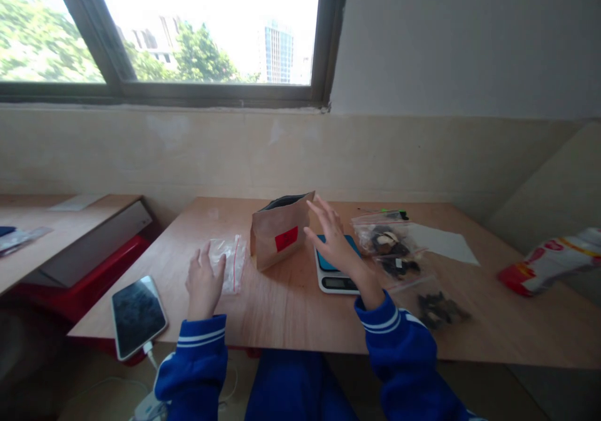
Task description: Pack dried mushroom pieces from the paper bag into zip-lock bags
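A brown kraft paper bag (270, 236) with a red label stands upright on the table, its top open and dark inside. My right hand (331, 236) is raised over the kitchen scale (335, 283), fingers apart, close to the bag's right edge; whether it touches the bag I cannot tell. The scale has a blue platform, partly hidden by that hand. On the left, my left hand (205, 277) hovers with spread fingers, holding nothing, beside a clear zip bag (235, 261) with a red seal line that lies flat.
Several clear bags of dark dried pieces (389, 242) lie right of the scale, near a white paper sheet (444, 242). A red and white bottle (549, 261) is at the far right. At the left edge, a smartphone (138, 317) is plugged into a white cable.
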Demonstrator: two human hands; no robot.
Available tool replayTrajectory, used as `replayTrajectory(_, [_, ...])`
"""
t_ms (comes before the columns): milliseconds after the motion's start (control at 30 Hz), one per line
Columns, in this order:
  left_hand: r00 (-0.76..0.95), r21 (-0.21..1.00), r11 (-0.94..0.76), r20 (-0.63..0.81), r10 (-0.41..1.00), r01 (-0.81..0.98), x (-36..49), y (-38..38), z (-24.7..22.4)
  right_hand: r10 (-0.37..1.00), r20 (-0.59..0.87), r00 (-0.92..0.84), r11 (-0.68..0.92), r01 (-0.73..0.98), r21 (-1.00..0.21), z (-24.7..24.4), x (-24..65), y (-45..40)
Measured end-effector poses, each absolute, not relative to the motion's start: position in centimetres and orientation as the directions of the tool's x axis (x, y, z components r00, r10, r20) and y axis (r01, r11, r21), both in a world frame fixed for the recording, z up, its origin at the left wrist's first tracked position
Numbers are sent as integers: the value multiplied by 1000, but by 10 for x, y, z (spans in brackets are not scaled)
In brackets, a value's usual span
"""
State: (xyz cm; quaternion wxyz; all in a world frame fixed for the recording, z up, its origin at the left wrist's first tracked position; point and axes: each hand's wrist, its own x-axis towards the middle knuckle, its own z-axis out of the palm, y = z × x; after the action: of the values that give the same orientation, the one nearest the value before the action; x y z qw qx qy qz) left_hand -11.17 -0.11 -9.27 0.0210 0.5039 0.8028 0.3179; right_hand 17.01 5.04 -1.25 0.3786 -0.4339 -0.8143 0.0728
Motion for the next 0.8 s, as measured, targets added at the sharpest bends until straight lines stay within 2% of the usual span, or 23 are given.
replayTrajectory(133, [-358,406,324,8,934,855,-98,4,-125,835,533,-140,431,768,-474,-58,228,22])
replayTrajectory(300, [-338,404,338,-74,938,850,-91,8,-142,846,453,282,-74,902,-425,-144,304,-20])
replayTrajectory(367, [-329,411,335,-88,940,848,-91,6,-136,847,412,337,-189,914,-358,-163,318,-31])
replayTrajectory(467, [-346,425,332,-45,937,842,-88,-3,-125,855,416,309,-172,927,-335,-170,328,-38])
replayTrajectory(600, [-439,522,317,126,889,792,-69,-29,-116,852,412,323,-89,864,-495,-153,337,-42])
replayTrajectory(700, [-418,697,184,180,891,693,-40,-51,-108,816,370,443,-135,770,-624,-129,340,-53])
replayTrajectory(767, [-296,856,4,174,939,516,-15,-62,-97,776,381,502,-97,692,-715,-107,333,-63])
replayTrajectory(800, [-245,912,-48,160,956,406,-1,-66,-91,766,394,509,-28,638,-770,-94,327,-68])
